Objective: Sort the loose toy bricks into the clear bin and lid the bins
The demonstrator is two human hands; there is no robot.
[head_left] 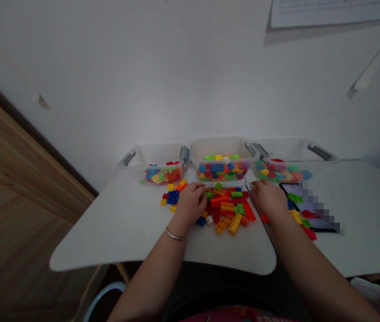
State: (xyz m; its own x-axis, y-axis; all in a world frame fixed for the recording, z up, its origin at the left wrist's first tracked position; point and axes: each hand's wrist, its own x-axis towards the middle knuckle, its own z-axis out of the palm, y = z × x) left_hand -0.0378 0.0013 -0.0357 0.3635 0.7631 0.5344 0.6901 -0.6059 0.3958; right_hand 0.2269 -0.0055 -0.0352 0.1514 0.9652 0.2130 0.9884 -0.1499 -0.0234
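Toy building bricks (227,206) in red, orange, yellow and green lie in a loose pile on the white table (223,250). My left hand (190,201), with a bangle at the wrist, reaches over the pile's left side. Its fingers curl around a green brick (207,195). Just left of that hand, blue bricks (172,197) sit among yellow and red ones. My right hand (269,197) is to the right of the pile, over the gap between two table tops. Its fingers are bent inward, and whatever they may hold is hidden.
Three clear bins stand along the wall: the left bin (129,167) and middle bin (223,139) contain small colourful pieces, the right bin (317,167) round ones. A tablet (320,223) lies beyond my right forearm, with bricks (296,217) beside and on it.
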